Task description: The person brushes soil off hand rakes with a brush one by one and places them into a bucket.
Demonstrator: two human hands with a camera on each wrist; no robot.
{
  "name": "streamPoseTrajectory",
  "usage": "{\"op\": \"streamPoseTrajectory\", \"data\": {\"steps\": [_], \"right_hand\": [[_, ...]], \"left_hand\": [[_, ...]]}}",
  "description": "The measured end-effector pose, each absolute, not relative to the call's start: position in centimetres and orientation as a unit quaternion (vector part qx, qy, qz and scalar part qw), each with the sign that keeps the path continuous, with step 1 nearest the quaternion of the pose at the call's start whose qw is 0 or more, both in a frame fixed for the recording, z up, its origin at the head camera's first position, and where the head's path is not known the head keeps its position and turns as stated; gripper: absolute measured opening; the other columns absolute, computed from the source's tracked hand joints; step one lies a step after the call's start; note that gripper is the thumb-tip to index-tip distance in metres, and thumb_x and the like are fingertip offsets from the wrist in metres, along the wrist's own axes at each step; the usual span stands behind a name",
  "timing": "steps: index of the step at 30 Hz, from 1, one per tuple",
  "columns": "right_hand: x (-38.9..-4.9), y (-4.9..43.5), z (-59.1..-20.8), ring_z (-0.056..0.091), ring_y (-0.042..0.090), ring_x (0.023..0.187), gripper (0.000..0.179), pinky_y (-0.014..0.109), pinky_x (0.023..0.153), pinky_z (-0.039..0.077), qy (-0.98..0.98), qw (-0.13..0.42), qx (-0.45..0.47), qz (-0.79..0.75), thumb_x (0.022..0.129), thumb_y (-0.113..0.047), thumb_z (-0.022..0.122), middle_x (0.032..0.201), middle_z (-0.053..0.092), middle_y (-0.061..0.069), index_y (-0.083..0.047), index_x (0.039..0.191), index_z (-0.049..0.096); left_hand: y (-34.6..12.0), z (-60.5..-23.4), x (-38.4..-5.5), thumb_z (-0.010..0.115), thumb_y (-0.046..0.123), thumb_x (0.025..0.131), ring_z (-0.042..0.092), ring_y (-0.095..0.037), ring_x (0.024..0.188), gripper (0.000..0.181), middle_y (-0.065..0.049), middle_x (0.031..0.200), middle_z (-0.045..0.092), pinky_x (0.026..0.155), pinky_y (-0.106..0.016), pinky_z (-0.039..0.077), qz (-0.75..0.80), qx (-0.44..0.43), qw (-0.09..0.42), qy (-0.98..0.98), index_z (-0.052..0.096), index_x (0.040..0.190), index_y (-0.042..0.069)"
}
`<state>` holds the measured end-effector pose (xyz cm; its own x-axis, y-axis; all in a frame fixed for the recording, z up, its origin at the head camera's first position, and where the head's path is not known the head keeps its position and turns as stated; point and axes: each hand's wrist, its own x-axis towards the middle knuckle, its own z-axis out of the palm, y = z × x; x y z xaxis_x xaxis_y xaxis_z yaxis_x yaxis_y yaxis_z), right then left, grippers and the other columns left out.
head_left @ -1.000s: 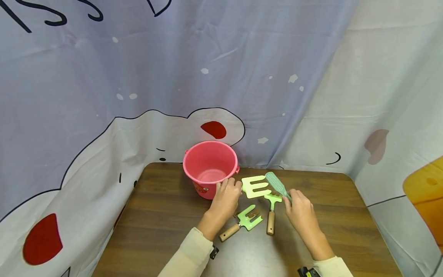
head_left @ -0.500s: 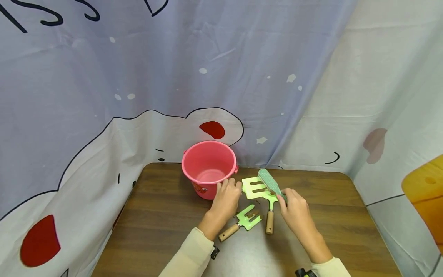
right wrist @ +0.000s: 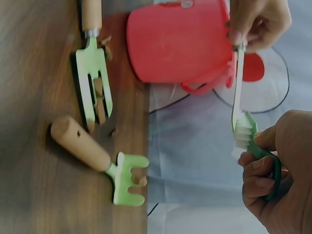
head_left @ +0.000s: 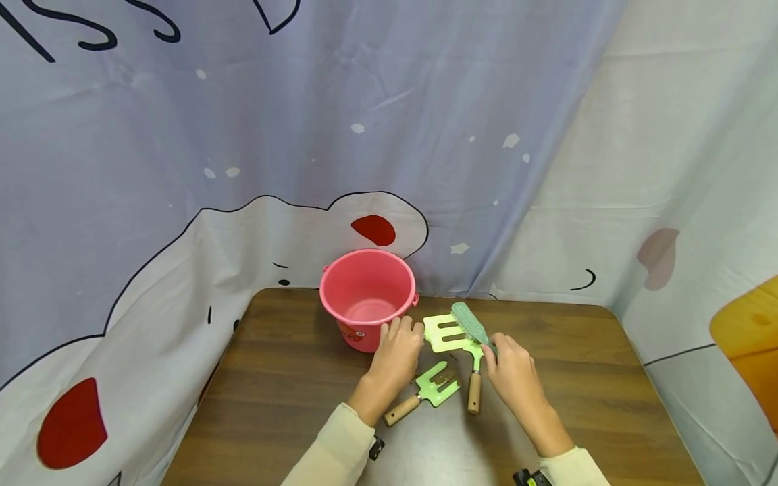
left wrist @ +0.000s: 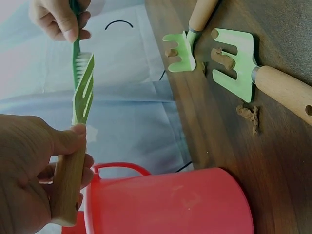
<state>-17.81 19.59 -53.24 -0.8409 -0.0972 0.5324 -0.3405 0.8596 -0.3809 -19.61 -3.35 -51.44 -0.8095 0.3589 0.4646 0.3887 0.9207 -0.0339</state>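
Observation:
My left hand [head_left: 396, 351] grips the wooden handle of a light-green toy garden fork [left wrist: 68, 185], its tines raised above the table beside the bucket. My right hand [head_left: 515, 371] holds a green brush [head_left: 467, 321] by its handle. In the right wrist view, the brush's white bristles [right wrist: 243, 134] press against the fork's tines. Below them lie a second garden fork [head_left: 433, 386] and a small green rake [left wrist: 183, 54], both with wooden handles. Brown clumps [left wrist: 248, 115] lie on and around these two tools.
A pink bucket [head_left: 365, 337] stands near the table's back edge, left of my hands. Its inside looks bare in the head view. Behind the brown wooden table [head_left: 292, 418] hangs a printed curtain [head_left: 292, 135].
My right hand has brought the brush leftward onto the held fork's tines, then slightly down along them. The left hand, fork and bucket have stayed almost in place.

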Motion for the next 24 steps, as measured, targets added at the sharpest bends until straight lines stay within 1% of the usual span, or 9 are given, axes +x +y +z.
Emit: {"op": "streamPoseTrajectory", "data": {"steps": [3,6,10,13,17,24], "right_hand": [[-18.1,20.4,-53.5,0.071,0.037,0.074,0.012,0.052,0.064,0.057,-0.935,0.242,0.105,0.236,0.092,-0.005,0.073,0.086,0.069,0.019,0.004,0.094,0.066],[-18.2,21.2,-53.8,0.069,0.035,0.072,0.012,0.051,0.062,0.056,-0.94,0.23,0.094,0.236,0.092,-0.004,0.073,0.084,0.068,0.018,0.004,0.094,0.065],[-18.3,22.0,-53.9,0.068,0.035,0.072,0.012,0.051,0.063,0.056,-0.942,0.222,0.081,0.24,0.092,-0.004,0.073,0.083,0.067,0.018,0.006,0.094,0.065],[-18.2,22.2,-53.7,0.067,0.035,0.072,0.013,0.05,0.063,0.056,-0.939,0.229,0.077,0.245,0.093,-0.004,0.072,0.083,0.067,0.018,0.007,0.094,0.065],[-18.0,22.0,-53.1,0.066,0.033,0.071,0.012,0.049,0.062,0.055,-0.932,0.251,0.083,0.249,0.092,-0.003,0.072,0.082,0.066,0.017,0.007,0.094,0.064],[-17.0,20.1,-52.1,0.07,0.034,0.075,0.012,0.049,0.064,0.056,-0.919,0.277,0.126,0.25,0.091,-0.003,0.074,0.086,0.068,0.017,0.004,0.095,0.065]], "left_hand": [[-3.4,-51.6,-19.6,0.07,0.01,0.089,0.059,-0.023,0.086,0.005,-0.005,0.09,0.062,0.071,-0.036,0.041,-0.029,-0.199,0.243,-0.949,0.066,0.091,0.011],[-3.4,-51.4,-19.6,0.073,0.015,0.09,0.059,-0.023,0.087,0.008,-0.005,0.091,0.063,0.071,-0.035,0.04,-0.033,-0.2,0.238,-0.95,0.067,0.094,0.012],[-3.3,-51.1,-19.6,0.075,0.023,0.09,0.06,-0.022,0.089,0.015,-0.004,0.093,0.063,0.072,-0.035,0.041,-0.039,-0.198,0.234,-0.951,0.067,0.097,0.013],[-3.3,-51.0,-19.6,0.077,0.022,0.089,0.06,-0.022,0.089,0.015,-0.004,0.092,0.064,0.072,-0.035,0.042,-0.042,-0.2,0.238,-0.95,0.067,0.096,0.012],[-3.3,-50.9,-19.6,0.078,0.022,0.088,0.06,-0.022,0.088,0.016,-0.005,0.091,0.064,0.071,-0.035,0.041,-0.047,-0.202,0.238,-0.949,0.068,0.095,0.012],[-3.2,-51.2,-19.6,0.078,0.022,0.088,0.06,-0.023,0.088,0.016,-0.004,0.09,0.063,0.071,-0.035,0.041,-0.048,-0.197,0.233,-0.951,0.068,0.094,0.012]]}}
